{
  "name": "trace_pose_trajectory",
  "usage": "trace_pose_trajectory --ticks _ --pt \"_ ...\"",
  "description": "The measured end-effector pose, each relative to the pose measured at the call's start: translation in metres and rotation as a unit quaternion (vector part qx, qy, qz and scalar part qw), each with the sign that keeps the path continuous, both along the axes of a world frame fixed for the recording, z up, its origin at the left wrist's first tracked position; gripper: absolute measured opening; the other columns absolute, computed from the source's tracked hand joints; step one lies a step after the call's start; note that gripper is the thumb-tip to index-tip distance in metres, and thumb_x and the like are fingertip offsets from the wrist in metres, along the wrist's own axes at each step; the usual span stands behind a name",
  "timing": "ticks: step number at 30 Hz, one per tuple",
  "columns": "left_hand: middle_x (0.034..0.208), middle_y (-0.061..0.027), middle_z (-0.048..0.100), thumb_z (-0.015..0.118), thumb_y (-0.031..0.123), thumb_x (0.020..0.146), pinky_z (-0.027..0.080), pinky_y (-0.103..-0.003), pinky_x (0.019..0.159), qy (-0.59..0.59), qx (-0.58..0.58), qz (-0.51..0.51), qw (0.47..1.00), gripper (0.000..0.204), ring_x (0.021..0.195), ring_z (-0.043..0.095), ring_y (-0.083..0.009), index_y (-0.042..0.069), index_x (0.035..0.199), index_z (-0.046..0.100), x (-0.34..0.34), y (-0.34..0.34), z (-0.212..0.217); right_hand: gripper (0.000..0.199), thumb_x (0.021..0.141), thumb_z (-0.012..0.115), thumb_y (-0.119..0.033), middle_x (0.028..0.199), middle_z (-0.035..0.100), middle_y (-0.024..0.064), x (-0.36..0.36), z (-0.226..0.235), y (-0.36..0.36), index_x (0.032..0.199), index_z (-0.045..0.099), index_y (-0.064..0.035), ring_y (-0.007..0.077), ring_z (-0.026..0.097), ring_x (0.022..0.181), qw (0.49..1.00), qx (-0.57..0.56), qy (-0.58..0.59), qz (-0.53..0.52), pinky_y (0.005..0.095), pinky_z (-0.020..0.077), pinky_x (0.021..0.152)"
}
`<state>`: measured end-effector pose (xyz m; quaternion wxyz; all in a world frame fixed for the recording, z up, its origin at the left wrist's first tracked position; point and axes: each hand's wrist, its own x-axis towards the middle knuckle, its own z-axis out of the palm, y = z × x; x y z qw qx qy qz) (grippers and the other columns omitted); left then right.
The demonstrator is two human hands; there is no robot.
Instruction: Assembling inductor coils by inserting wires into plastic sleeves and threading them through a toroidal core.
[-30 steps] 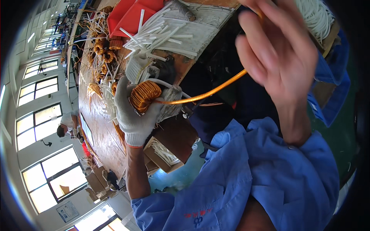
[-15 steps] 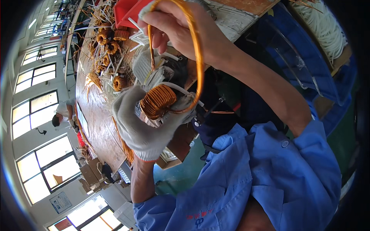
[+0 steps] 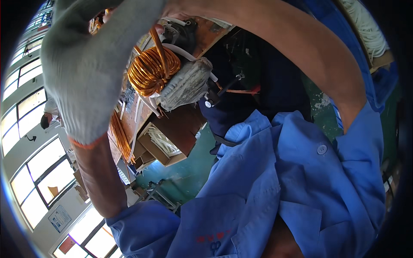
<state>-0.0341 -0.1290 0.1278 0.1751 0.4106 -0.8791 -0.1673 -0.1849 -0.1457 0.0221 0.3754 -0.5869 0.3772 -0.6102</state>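
Note:
A copper-wire coil (image 3: 150, 71), ring-shaped and tightly wound, rests against a grey, worn, wrapped block (image 3: 187, 84). From its top a thick copper wire (image 3: 160, 49) rises toward my hands. My left hand (image 3: 92, 60), in a whitish knitted glove with an orange cuff, is raised large at the upper left, off the coil. Its fingers curl at the top edge, and what they hold is hidden. My bare right hand (image 3: 174, 8) reaches across the top, mostly hidden behind the glove, so its grip does not show. White sleeving (image 3: 180, 51) runs beside the coil.
Below the bench edge stands an open cardboard box (image 3: 174, 159) with white tubes. A bundle of copper wires (image 3: 119, 135) hangs at the bench's left. Blue crates (image 3: 383, 86) and white tubing (image 3: 365, 26) are at the right. Another person (image 3: 48, 114) is far left.
My left hand has let go of the coil and risen up and left. My right hand has moved left along the top. The coil now sits against the block, its wire loop drawn up.

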Motion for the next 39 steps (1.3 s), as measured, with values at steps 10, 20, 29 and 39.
trace_pose_trajectory --ticks 10,20,29,39 --pt "0.122 -0.0159 0.074 0.078 0.027 0.098 0.056 -0.038 0.1 0.211 0.088 -0.093 0.969 0.037 0.118 0.07 -0.0197 0.0 0.125 0.075 -0.004 -0.036 -0.03 0.043 0.113 0.054 -0.034 0.082 0.071 0.0112 -0.009 0.007 0.001 0.108 0.069 0.0059 0.018 0.071 0.071 0.998 0.047 0.033 0.009 0.0327 0.0537 0.053" --pt "0.083 -0.0029 0.059 0.05 0.043 0.114 0.047 -0.03 0.066 0.141 0.035 -0.062 0.987 0.046 0.072 0.056 -0.016 0.0 0.111 0.066 -0.01 -0.062 -0.04 0.072 0.113 0.038 -0.061 0.095 0.078 0.0101 0.008 -0.004 0.105 0.112 0.072 0.0029 0.0157 0.074 0.074 0.931 0.169 -0.305 0.11 0.0281 0.0541 0.049" --pt "0.064 0.004 0.05 0.054 0.041 0.112 0.043 -0.024 0.048 0.31 0.561 0.115 0.759 0.038 0.053 0.048 -0.0082 0.017 0.082 0.056 0.011 -0.07 -0.051 0.05 0.118 0.043 -0.043 0.069 0.038 -0.0044 0.044 0.017 0.144 0.078 0.046 -0.0126 0.0072 0.034 0.056 0.806 0.258 -0.504 0.174 0.026 0.0316 0.05" --pt "0.066 0.0073 0.05 0.053 0.038 0.112 0.049 -0.021 0.05 0.273 0.554 0.014 0.786 0.037 0.053 0.051 -0.0058 0.015 0.084 0.057 0.001 -0.075 -0.048 0.05 0.116 0.044 -0.049 0.064 0.032 -0.0067 0.001 0.009 0.118 0.086 0.055 -0.011 0.0058 0.029 0.054 0.775 0.344 -0.494 0.191 0.0243 0.0234 0.046"
